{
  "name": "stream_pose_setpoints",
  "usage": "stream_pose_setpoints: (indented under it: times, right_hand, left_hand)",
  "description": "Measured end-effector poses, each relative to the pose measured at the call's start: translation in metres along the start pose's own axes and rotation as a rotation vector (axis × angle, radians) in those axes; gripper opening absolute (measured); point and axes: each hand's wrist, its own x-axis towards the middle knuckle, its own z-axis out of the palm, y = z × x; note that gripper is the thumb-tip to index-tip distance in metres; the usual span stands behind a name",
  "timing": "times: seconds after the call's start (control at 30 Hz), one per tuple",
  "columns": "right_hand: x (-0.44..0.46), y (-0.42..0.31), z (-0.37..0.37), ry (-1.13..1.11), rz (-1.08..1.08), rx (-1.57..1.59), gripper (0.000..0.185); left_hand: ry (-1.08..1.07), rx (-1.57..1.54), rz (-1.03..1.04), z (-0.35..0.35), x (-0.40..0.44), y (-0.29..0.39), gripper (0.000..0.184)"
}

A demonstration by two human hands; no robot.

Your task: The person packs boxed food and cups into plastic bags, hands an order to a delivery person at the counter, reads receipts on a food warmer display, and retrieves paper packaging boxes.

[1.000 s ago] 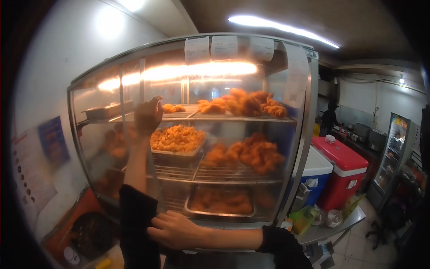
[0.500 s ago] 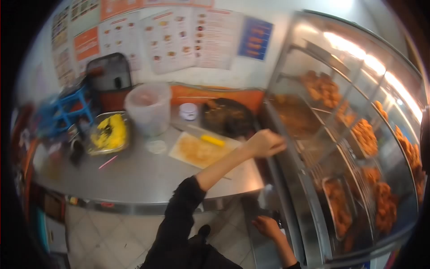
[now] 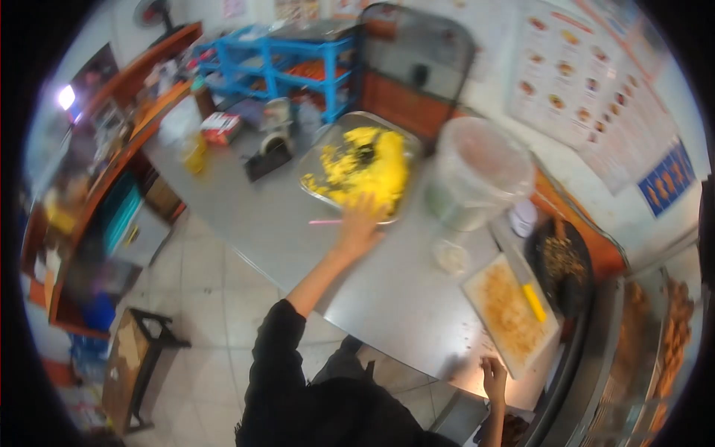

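Observation:
My left hand reaches to the near rim of a metal tray that holds yellow, rice-like food. Its fingers are stretched over the rim and touch or hover at the food's edge; blur hides which. A dark utensil or lump sits in the food. A pink stick lies beside my left wrist. My right hand hangs at the counter's front edge, near the corner of a stained cutting board. Its fingers are curled, and what they hold, if anything, is hidden. A yellow-handled knife lies on the board.
A plastic-lined bucket stands right of the tray, with a dark pan beyond the board. Blue shelves and a black device are at the back left. A display case borders the right. A stool is on the floor.
The view has turned left. My left hand has left the area by the display case and moved to the tray of yellow food. My right hand is now beside the counter's edge.

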Motion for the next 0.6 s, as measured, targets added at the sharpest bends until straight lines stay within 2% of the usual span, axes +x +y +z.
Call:
stream_pose_setpoints:
  times: [0.07, 0.17, 0.2, 0.27, 0.3, 0.33, 0.4, 0.43, 0.47, 0.53, 0.6]
  right_hand:
    - [0.049, -0.036, 0.047, -0.032, -0.273, -0.085, 0.012]
    - [0.085, -0.114, 0.113, -0.211, -0.520, -0.215, 0.009]
    - [0.089, -0.125, 0.136, -0.256, -0.589, -0.330, 0.011]
    - [0.079, -0.144, 0.182, -0.303, -0.709, -0.402, 0.025]
    - [0.069, -0.147, 0.202, -0.337, -0.742, -0.414, 0.035]
    - [0.055, -0.155, 0.220, -0.380, -0.747, -0.414, 0.035]
    - [0.022, -0.168, 0.244, -0.374, -0.845, -0.650, 0.044]
    - [0.015, -0.150, 0.256, -0.370, -0.860, -0.624, 0.053]
    - [0.013, -0.135, 0.261, -0.399, -0.866, -0.624, 0.053]
    - [0.017, -0.120, 0.269, -0.158, -1.007, -0.771, 0.057]
    - [0.016, -0.109, 0.271, -0.097, -1.006, -0.937, 0.061]
  left_hand:
    - [0.030, -0.114, 0.024, 0.003, -0.005, -0.009, 0.070]
    - [0.032, -0.258, 0.033, 0.001, -0.011, -0.018, 0.068]
    - [0.025, -0.264, -0.014, 0.004, -0.017, -0.017, 0.068]
    - [0.196, -0.452, -0.061, 0.010, -0.044, -0.010, 0.065]
    - [0.192, -0.449, -0.108, 0.011, -0.066, -0.008, 0.065]
    - [0.171, -0.460, -0.123, 0.012, -0.091, -0.002, 0.063]
    - [0.142, -0.474, -0.162, 0.009, -0.150, 0.010, 0.060]
    - [0.139, -0.478, -0.217, 0.006, -0.186, 0.014, 0.057]
    - [0.135, -0.482, -0.271, 0.003, -0.223, 0.020, 0.053]
    - [0.211, -0.579, -0.384, 0.008, -0.299, 0.034, 0.040]
    - [-0.146, -0.711, -0.382, 0.037, -0.385, 0.039, 0.040]
